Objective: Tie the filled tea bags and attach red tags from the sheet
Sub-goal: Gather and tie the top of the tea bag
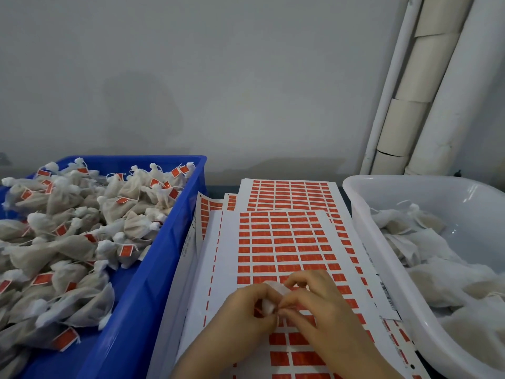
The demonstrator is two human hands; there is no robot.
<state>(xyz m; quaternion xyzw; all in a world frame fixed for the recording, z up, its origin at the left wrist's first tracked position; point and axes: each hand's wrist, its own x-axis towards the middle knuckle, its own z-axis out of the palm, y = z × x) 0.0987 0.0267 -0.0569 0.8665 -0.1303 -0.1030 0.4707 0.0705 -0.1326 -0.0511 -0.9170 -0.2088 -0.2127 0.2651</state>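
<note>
Head view: left hand and right hand both pinch 1 white tea bag just above the tag sheet. Judged step: tying its neck. Next calls for peeling 1 red tag.

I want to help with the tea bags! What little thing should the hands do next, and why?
Probably finish pulling the knot tight. Both the left hand and right hand pinch one small white tea bag over the sheet of red tags, and no tag shows on it yet. Tagged bags lie in the blue bin.
</note>
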